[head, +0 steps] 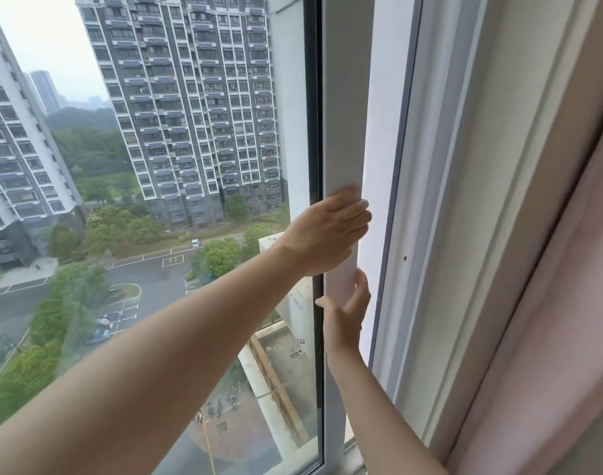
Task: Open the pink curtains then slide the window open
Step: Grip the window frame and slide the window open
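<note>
The sliding window's white upright stile (343, 97) runs down the middle of the view, with the glass pane (190, 166) to its left. My left hand (331, 231) wraps over the stile at mid height, fingers curled round its right edge. Just below, my right hand (348, 313) clasps the same stile, thumb on the glass side and fingers on the right side. A narrow pale strip (379, 149) shows between the stile and the fixed frame (464, 200); I cannot tell if it is an open gap. The pink curtain (567, 320) hangs bunched at the far right, off the glass.
The white fixed frame and a beige wall edge (540, 166) stand between the stile and the curtain. The bottom track (351, 447) shows at the stile's foot. Through the glass lie tall apartment blocks, trees and a road far below.
</note>
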